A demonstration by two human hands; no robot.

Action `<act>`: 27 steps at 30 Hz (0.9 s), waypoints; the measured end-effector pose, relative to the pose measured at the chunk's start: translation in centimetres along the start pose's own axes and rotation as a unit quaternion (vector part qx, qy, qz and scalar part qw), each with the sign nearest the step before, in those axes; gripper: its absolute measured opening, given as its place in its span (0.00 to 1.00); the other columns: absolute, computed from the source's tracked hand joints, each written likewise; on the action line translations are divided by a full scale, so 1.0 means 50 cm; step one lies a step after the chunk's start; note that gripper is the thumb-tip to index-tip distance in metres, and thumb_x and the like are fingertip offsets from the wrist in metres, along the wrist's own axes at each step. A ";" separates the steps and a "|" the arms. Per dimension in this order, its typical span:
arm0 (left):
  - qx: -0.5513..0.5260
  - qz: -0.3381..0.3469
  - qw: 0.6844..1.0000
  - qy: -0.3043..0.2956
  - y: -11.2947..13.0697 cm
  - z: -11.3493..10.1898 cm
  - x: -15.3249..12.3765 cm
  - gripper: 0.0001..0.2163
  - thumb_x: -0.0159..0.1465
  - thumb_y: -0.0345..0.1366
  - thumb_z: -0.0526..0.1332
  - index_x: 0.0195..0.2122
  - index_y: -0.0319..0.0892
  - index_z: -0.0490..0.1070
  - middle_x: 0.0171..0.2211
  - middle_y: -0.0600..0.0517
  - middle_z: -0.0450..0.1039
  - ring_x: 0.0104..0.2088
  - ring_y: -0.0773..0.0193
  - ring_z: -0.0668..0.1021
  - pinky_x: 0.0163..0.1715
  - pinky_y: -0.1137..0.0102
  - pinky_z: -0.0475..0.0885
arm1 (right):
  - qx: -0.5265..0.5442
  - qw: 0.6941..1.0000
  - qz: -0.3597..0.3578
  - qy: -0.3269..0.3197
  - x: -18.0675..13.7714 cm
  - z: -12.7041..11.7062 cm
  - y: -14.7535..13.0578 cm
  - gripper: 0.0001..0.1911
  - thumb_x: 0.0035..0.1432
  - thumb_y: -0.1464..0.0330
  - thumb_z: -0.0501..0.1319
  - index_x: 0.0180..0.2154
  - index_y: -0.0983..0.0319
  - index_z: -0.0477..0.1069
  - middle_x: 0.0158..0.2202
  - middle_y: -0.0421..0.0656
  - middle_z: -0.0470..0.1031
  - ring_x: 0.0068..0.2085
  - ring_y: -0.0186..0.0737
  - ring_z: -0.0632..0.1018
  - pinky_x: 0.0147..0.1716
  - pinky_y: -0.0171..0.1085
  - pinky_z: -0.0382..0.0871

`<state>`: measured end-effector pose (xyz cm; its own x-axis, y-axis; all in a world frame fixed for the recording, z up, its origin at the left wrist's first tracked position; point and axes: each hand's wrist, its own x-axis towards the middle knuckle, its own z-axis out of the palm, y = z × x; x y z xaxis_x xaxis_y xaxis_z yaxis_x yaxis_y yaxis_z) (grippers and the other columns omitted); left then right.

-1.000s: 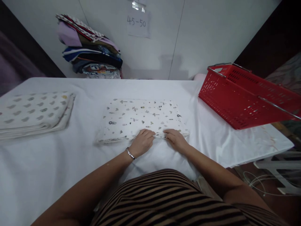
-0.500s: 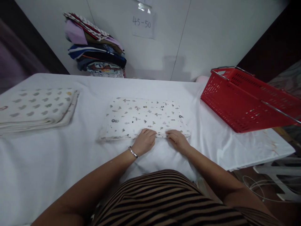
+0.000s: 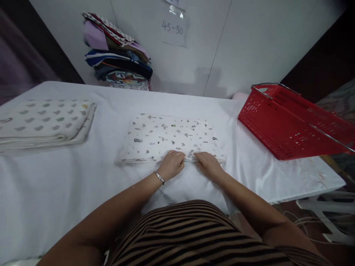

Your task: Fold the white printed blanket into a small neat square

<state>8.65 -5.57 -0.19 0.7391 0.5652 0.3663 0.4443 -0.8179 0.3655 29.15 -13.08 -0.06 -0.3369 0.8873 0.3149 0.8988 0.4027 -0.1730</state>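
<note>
A folded white cloth [image 3: 169,136] printed with small grey figures lies in the middle of the white-covered table [image 3: 55,177]. My left hand [image 3: 172,165], with a bracelet at the wrist, pinches the cloth's near edge with curled fingers. My right hand [image 3: 208,164] grips the same edge just to the right, fingers closed over it. The two hands almost touch each other.
Another folded cloth with grey spots [image 3: 41,123] lies at the table's left. A red plastic basket [image 3: 294,120] sits tilted at the right edge. A pile of folded fabrics [image 3: 118,64] stands against the white wall under a paper reading 45-50 [image 3: 173,29].
Both hands stay on the cloth's near edge and have drawn slightly closer together. The camera has tilted a little, shifting the scene right.
</note>
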 end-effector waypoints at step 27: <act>0.206 -0.055 0.976 -0.039 0.033 -0.010 -0.044 0.09 0.64 0.30 0.51 0.36 0.40 0.70 0.47 0.46 0.68 0.46 0.59 0.68 0.44 0.63 0.59 | -0.016 0.998 -0.022 0.051 0.044 0.053 -0.042 0.11 0.63 0.66 0.51 0.39 0.64 0.69 0.35 0.47 0.72 0.37 0.42 0.69 0.37 0.38 0.62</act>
<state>7.49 -8.13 0.04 0.7041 0.6560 0.2720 0.6780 -0.7349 0.0175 25.80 -11.39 -1.47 -0.3475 0.8411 0.4144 0.8931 0.4316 -0.1270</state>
